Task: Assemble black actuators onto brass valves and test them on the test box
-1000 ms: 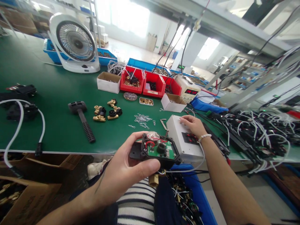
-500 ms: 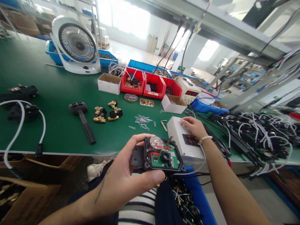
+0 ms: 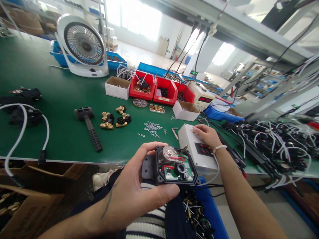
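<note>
Black housing [image 3: 174, 166] with a green circuit board [image 3: 188, 173] inside sat in the left hand [image 3: 136, 189], clamped between thumb and fingers over the lap, just off the near edge of the green table [image 3: 62, 132]. The right hand [image 3: 206, 134] lay palm-down on a white box [image 3: 190, 144] at that edge, fingers loose, grasping nothing. Brass fittings [image 3: 114, 119] and wire clips [image 3: 152, 126] lay farther back.

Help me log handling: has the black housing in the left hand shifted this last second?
Yes. The left hand has carried the black housing slightly rightward and down, closer to the white box, which stayed put.
</note>
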Demonstrator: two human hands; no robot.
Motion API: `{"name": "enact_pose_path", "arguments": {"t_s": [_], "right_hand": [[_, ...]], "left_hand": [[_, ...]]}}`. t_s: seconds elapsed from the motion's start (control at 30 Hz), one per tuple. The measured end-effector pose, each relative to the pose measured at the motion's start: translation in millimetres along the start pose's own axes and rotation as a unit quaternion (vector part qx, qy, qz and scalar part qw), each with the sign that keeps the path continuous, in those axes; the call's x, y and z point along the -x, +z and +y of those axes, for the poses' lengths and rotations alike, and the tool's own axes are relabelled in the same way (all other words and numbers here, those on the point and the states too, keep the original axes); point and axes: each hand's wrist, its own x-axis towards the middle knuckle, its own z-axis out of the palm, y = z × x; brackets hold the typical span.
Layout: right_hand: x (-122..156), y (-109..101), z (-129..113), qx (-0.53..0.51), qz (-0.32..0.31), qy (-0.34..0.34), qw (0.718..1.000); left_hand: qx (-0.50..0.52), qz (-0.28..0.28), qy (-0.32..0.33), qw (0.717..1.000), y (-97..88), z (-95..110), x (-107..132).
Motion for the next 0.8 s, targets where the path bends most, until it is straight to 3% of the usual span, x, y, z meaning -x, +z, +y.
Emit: {"name": "enact_pose_path", "arguments": {"t_s": [0.1,0.3,0.67,0.8], "right_hand": [[0,0,0,0.001,-0.002,0.003,1.0],[-1,0,2,-0.003,-0.004,0.005,1.0],[0,1,4,-0.003,0.001,0.005,1.0],[0,2,4,-0.005,0.002,0.008,1.0]], "left_hand": [[0.027,0.006,-0.016,0.999,-0.9,-4,-4],[0.186,0.01,-0.047,0.981,0.7,-15,-15],[0.221,0.002,-0.059,0.974,1.8,-14,-14],[0.255,0.034,-0.052,0.965,1.3,-12,-15]]}}
